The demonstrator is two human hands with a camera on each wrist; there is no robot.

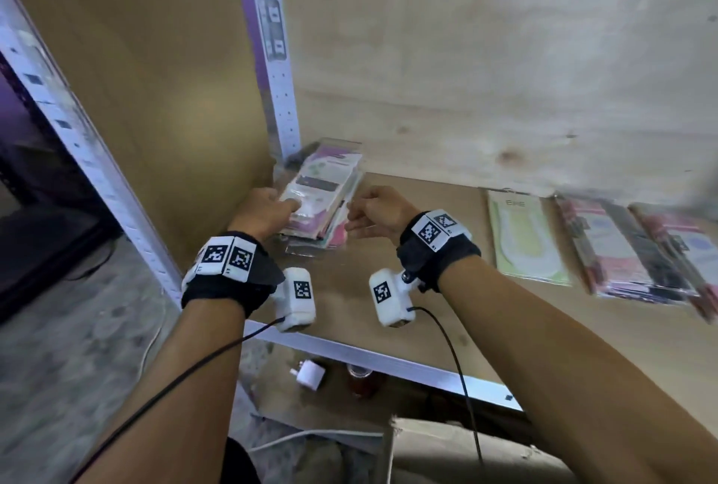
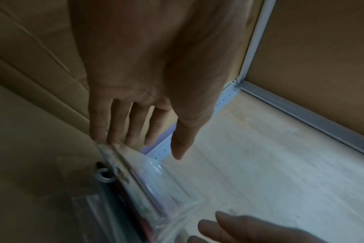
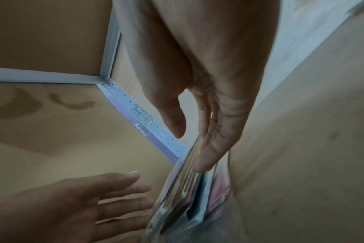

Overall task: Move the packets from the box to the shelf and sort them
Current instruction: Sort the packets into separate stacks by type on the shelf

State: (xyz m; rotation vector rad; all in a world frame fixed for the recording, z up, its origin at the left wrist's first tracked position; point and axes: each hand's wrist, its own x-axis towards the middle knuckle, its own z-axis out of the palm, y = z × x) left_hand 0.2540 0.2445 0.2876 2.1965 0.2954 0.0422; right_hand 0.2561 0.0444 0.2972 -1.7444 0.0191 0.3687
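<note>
A stack of clear-wrapped packets (image 1: 324, 194) lies in the back left corner of the wooden shelf (image 1: 427, 262), beside the white post. My left hand (image 1: 279, 208) is at the stack's left side. In the left wrist view its fingers (image 2: 116, 125) are straight, their tips touching the stack's edge (image 2: 139, 174). My right hand (image 1: 359, 215) is at the stack's right side. In the right wrist view its straight fingers (image 3: 216, 148) lie flat against the packets (image 3: 189, 194), thumb held off. Neither hand curls round a packet.
Further right on the shelf lie a pale green packet (image 1: 524, 239) and two rows of pink packets (image 1: 625, 250). The perforated post (image 1: 274, 56) and side panel close off the left. A cardboard box (image 1: 447, 452) sits below the shelf's metal front edge (image 1: 369, 359).
</note>
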